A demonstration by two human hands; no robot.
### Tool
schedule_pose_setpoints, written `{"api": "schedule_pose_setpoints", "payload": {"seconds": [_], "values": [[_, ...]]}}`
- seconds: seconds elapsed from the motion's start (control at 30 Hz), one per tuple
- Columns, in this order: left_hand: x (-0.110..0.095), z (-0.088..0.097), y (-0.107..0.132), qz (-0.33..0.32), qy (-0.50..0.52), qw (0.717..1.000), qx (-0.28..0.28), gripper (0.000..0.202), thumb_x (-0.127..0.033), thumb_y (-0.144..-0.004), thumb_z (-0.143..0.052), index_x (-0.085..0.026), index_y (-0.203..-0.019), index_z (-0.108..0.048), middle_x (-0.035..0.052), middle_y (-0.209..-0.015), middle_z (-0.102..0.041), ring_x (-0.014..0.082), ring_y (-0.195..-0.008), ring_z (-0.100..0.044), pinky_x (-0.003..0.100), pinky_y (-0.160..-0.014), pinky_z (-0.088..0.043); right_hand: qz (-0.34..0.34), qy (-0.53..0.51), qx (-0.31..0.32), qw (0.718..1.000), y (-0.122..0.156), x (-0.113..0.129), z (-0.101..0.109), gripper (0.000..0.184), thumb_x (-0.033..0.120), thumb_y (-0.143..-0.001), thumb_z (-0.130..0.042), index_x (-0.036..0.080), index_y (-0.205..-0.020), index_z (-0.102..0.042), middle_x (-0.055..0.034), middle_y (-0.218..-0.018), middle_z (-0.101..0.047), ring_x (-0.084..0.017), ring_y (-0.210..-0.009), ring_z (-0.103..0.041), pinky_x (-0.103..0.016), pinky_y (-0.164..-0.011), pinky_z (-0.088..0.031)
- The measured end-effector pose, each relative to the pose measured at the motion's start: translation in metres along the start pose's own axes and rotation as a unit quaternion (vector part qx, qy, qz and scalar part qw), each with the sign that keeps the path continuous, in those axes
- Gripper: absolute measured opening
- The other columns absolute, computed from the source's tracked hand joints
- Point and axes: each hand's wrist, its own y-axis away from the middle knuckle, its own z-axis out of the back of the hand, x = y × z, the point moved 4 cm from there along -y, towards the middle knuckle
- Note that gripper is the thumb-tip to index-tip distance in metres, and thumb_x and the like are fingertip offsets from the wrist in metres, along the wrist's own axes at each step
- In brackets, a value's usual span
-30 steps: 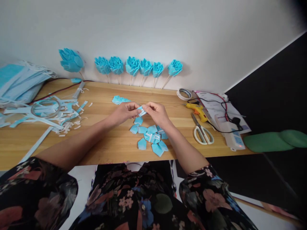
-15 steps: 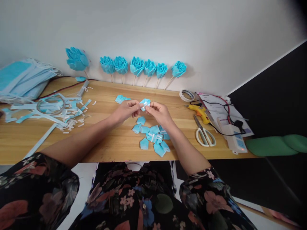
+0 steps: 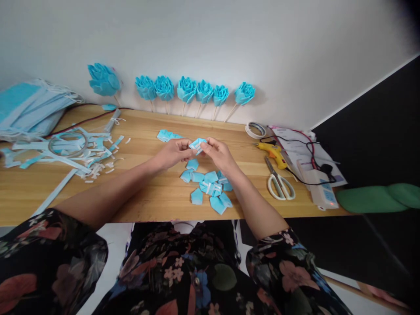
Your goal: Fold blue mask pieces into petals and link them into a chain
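Between my two hands is a small folded blue petal (image 3: 197, 145) with white strips on the side that faces me. My left hand (image 3: 175, 152) pinches its left side, and my right hand (image 3: 215, 151) grips its right side with thumb and fingers. Below the hands, several loose folded blue petals (image 3: 197, 196) lie on the wooden table (image 3: 147, 197) in a loose cluster. Beyond my left hand rests a short row of overlapping blue pieces (image 3: 168, 135), partly covered by the fingers.
Several blue flowers (image 3: 187, 89) on sticks lean against the wall. At left lie face masks (image 3: 29, 105), scraps (image 3: 98, 151) and a clear ring (image 3: 68, 144). At right are white tape (image 3: 255, 130), a yellow glue gun (image 3: 274, 154), scissors (image 3: 280, 184) and a power strip (image 3: 321, 192).
The petal has been turned a little in my fingers, and my left thumb has shifted down off its face. The rest of the table looks unchanged.
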Motion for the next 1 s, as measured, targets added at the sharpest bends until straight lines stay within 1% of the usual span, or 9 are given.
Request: {"api": "schedule_pose_setpoints", "payload": {"seconds": [0.1, 0.2, 0.4, 0.5, 0.6, 0.77, 0.87, 0.93, 1.0], "values": [[0.002, -0.003, -0.001, -0.005, -0.003, 1.000, 0.017, 0.025, -0.035, -0.076, -0.070, -0.016, -0.068, -0.056, -0.0049, -0.057, -0.050, 0.0073, -0.052, -0.046, 0.022, -0.054, -0.038, -0.011, 0.022, -0.005, 1.000, 0.000, -0.007, -0.001, 0.041, 0.060, -0.076, -0.070, 0.021, -0.072, -0.056, 0.0034, -0.067, -0.054, -0.012, -0.067, -0.048, -0.026, -0.064, -0.040], [0.004, -0.003, -0.002, -0.004, -0.010, 1.000, 0.024, 0.025, -0.036, -0.077, -0.070, -0.017, -0.069, -0.056, -0.0047, -0.057, -0.050, 0.0078, -0.052, -0.046, 0.023, -0.054, -0.038, -0.007, 0.040, -0.014, 0.999, 0.000, -0.010, -0.001, 0.039, 0.056, -0.079, -0.067, 0.020, -0.069, -0.055, 0.0043, -0.064, -0.049, -0.011, -0.063, -0.044, -0.026, -0.061, -0.036], [0.001, -0.002, 0.000, -0.007, -0.015, 0.999, 0.028, 0.023, -0.033, -0.077, -0.069, -0.017, -0.067, -0.055, -0.0035, -0.057, -0.052, 0.0082, -0.053, -0.046, 0.022, -0.053, -0.036, -0.001, 0.007, 0.007, 1.000, -0.002, -0.006, 0.001, 0.045, 0.060, -0.085, -0.056, 0.020, -0.066, -0.058, 0.0015, -0.065, -0.055, -0.012, -0.066, -0.048, -0.027, -0.066, -0.039], [0.003, -0.004, 0.001, -0.004, -0.029, 0.999, 0.034, 0.027, -0.034, -0.078, -0.069, -0.017, -0.065, -0.052, -0.0033, -0.055, -0.052, 0.0079, -0.051, -0.045, 0.022, -0.051, -0.033, -0.005, -0.005, 0.014, 1.000, -0.002, -0.004, 0.000, 0.043, 0.062, -0.081, -0.061, 0.020, -0.070, -0.060, 0.0016, -0.068, -0.056, -0.013, -0.067, -0.049, -0.027, -0.067, -0.040], [0.007, -0.005, 0.000, 0.001, -0.039, 0.998, 0.047, 0.029, -0.035, -0.078, -0.070, -0.017, -0.064, -0.051, -0.0025, -0.055, -0.054, 0.0079, -0.050, -0.045, 0.022, -0.050, -0.032, -0.006, 0.005, 0.003, 1.000, -0.001, -0.006, 0.000, 0.039, 0.059, -0.078, -0.067, 0.020, -0.072, -0.060, 0.0026, -0.068, -0.055, -0.012, -0.065, -0.047, -0.026, -0.064, -0.038], [0.009, -0.005, -0.001, -0.005, -0.028, 0.998, 0.056, 0.029, -0.035, -0.078, -0.070, -0.017, -0.063, -0.052, -0.0025, -0.055, -0.053, 0.0075, -0.050, -0.045, 0.022, -0.050, -0.032, 0.014, 0.023, -0.012, 1.000, -0.001, -0.008, 0.001, 0.044, 0.058, -0.087, -0.058, 0.020, -0.065, -0.055, 0.0025, -0.063, -0.050, -0.012, -0.062, -0.045, -0.027, -0.062, -0.036], [0.006, -0.003, -0.001, -0.001, -0.015, 0.999, 0.031, 0.028, -0.035, -0.076, -0.072, -0.016, -0.064, -0.054, -0.0029, -0.055, -0.053, 0.0075, -0.050, -0.046, 0.022, -0.051, -0.033, 0.020, 0.006, -0.010, 1.000, -0.002, -0.004, 0.004, 0.051, 0.063, -0.090, -0.051, 0.020, -0.064, -0.055, 0.0005, -0.065, -0.054, -0.013, -0.065, -0.050, -0.029, -0.067, -0.041], [0.003, 0.001, -0.001, -0.001, 0.003, 1.000, -0.010, 0.027, -0.036, -0.075, -0.072, -0.016, -0.066, -0.056, -0.0033, -0.055, -0.053, 0.0074, -0.050, -0.046, 0.022, -0.051, -0.034, 0.013, -0.011, 0.008, 1.000, -0.002, 0.000, 0.005, 0.053, 0.067, -0.090, -0.047, 0.020, -0.068, -0.058, -0.0012, -0.068, -0.059, -0.014, -0.067, -0.054, -0.030, -0.071, -0.044], [0.002, 0.005, -0.001, -0.002, 0.024, 0.999, -0.048, 0.027, -0.038, -0.074, -0.073, -0.016, -0.066, -0.057, -0.0037, -0.054, -0.052, 0.0072, -0.050, -0.045, 0.022, -0.051, -0.034, 0.001, -0.016, 0.025, 1.000, -0.001, 0.003, 0.004, 0.052, 0.068, -0.089, -0.048, 0.020, -0.072, -0.061, -0.0016, -0.070, -0.062, -0.014, -0.068, -0.056, -0.029, -0.073, -0.045]]}}
